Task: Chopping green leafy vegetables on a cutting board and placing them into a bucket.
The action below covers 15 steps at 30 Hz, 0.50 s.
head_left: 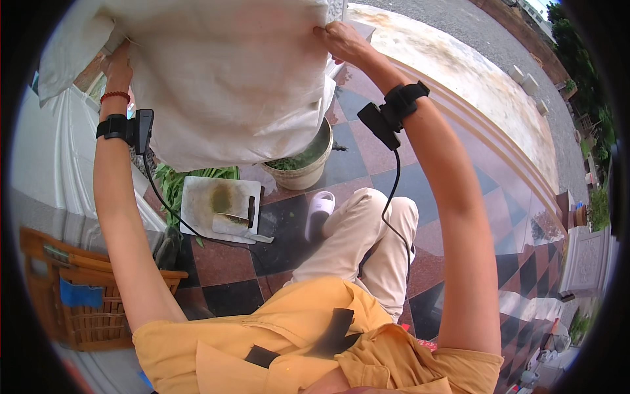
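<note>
A large off-white cloth sack (231, 83) with brownish stains hangs spread out between my two arms. My left hand (118, 66) grips its left side, the fingers partly hidden by the fabric. At the upper right, my right hand (342, 42) pinches the sack's edge between thumb and fingers. Below the sack's lower edge stands a pale bucket (298, 175) with chopped green matter inside. On the floor lies a white cutting board (199, 197) stained green, and a cleaver (231, 224) rests on it. Long green leaves (170, 189) lie beside and behind the board.
A wooden chair (98, 325) with a blue cloth (81, 293) stands at the left. Shiny grey-white sheeting (59, 143) lies beyond it. The floor has red and dark tiles (224, 263). A stepped ledge (472, 133) runs along the right. Cables hang from both wrist devices.
</note>
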Tool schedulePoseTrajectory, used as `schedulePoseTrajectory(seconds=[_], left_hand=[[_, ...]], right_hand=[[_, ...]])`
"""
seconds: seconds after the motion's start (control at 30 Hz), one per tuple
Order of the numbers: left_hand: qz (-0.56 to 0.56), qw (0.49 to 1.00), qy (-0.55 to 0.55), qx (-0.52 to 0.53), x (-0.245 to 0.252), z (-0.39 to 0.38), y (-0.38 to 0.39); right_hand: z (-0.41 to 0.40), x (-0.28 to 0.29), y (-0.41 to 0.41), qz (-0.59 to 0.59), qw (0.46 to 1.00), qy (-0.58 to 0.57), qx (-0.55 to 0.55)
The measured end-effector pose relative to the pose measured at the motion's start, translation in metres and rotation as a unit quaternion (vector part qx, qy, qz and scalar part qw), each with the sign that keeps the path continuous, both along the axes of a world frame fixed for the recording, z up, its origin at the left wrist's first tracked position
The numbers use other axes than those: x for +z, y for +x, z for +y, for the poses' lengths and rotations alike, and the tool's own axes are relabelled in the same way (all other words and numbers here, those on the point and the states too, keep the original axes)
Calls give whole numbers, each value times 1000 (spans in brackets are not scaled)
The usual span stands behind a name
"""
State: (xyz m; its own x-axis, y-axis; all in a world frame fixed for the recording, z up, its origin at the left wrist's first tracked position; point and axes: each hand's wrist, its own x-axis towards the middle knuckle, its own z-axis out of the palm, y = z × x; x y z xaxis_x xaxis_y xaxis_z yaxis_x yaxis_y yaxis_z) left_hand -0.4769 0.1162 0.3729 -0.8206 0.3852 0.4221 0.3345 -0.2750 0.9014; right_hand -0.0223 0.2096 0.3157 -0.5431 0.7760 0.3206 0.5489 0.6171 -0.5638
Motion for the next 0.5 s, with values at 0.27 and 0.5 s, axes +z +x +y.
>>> schedulePoseTrajectory(seconds=[0.27, 0.5], left_hand=[[516, 798, -242, 195, 2, -39, -213], [597, 691, -353, 205, 2, -32, -91]], right_hand=[[-24, 22, -35, 128, 991, -13, 30], [-22, 7, -15, 217, 965, 108, -102]])
